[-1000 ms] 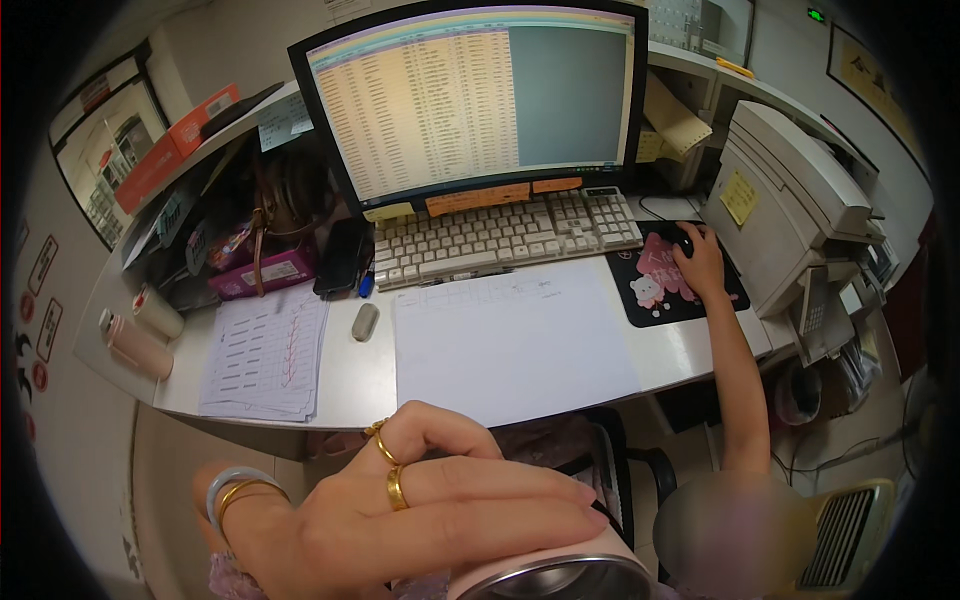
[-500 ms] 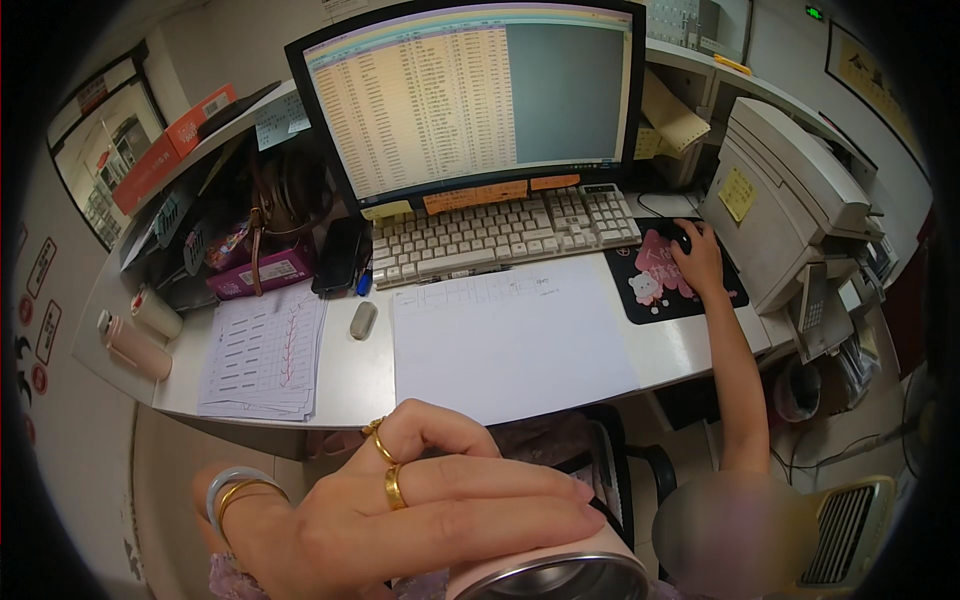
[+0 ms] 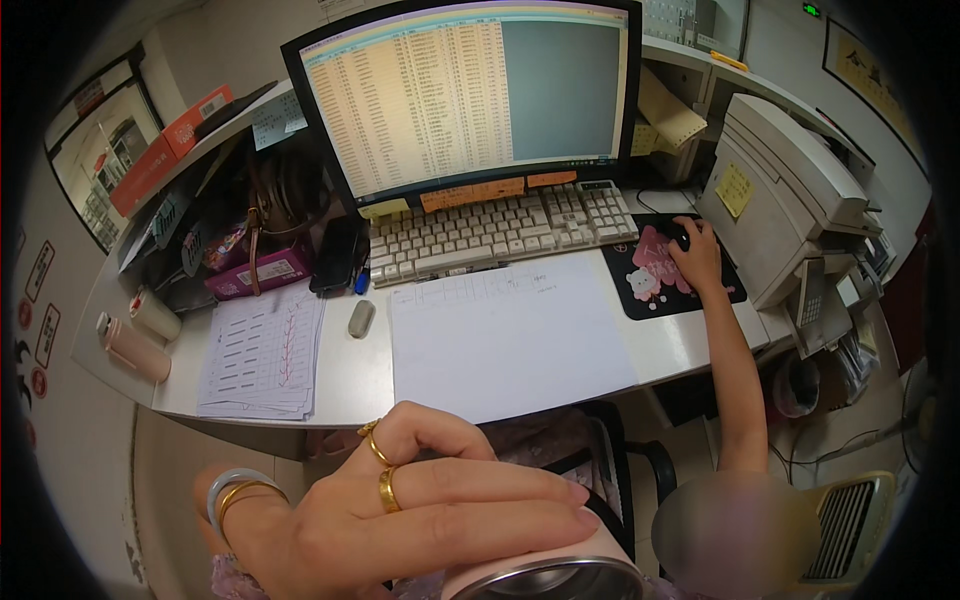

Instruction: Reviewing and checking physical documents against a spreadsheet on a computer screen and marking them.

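Our worktop [image 3: 345,375] has open room on the big paper sheet [image 3: 515,345] and a bare strip beside it. Our left hand [image 3: 400,510] holds a pink cup [image 3: 600,544] this side of the front edge; the view's bottom cuts the cup off, and our thumb is hidden. Our right hand [image 3: 700,262] curls over the black mouse [image 3: 679,239], hiding much of it.

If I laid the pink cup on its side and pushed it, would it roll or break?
The pink cup would probably roll, because it curves round. Its shiny rim looks like metal, so it probably wouldn't shatter easily.
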Available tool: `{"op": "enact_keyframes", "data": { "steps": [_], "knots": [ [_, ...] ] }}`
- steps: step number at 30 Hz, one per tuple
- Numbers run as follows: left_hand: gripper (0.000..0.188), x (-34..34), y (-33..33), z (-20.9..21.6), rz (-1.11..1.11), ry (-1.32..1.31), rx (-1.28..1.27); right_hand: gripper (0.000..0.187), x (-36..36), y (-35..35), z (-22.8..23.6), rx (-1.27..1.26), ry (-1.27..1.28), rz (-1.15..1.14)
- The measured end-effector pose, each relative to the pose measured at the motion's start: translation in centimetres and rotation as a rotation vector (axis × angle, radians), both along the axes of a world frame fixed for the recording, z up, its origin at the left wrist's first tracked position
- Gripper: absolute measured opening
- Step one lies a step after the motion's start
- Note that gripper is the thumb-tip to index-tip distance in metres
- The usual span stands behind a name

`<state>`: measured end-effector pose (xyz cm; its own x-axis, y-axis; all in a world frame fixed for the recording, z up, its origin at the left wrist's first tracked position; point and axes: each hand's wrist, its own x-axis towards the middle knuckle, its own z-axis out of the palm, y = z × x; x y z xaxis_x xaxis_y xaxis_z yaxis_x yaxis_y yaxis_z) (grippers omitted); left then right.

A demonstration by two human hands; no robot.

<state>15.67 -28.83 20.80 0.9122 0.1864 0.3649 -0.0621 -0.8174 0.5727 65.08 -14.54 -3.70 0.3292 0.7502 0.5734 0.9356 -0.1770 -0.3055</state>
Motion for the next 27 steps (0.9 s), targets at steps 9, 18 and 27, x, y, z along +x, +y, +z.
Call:
{"op": "enact_keyframes", "data": {
  "steps": [9, 18, 27],
  "knots": [
    [0.064, -0.9, -0.5, -2.1, 0.099, -0.053, -0.139, 0.044, -0.2, -0.3, 0.2, -0.024, 0.019, -0.028],
    [0.065, 0.4, -0.4, 0.5, -0.022, -0.06, 0.105, 0.043, -0.4, -0.5, 0.3, -0.024, 0.005, -0.04],
    [0.065, 0.6, -0.4, 0.2, -0.081, -0.144, 0.073, 0.044, -0.6, -0.4, 0.7, -0.058, 0.047, -0.045]
  ]
}}
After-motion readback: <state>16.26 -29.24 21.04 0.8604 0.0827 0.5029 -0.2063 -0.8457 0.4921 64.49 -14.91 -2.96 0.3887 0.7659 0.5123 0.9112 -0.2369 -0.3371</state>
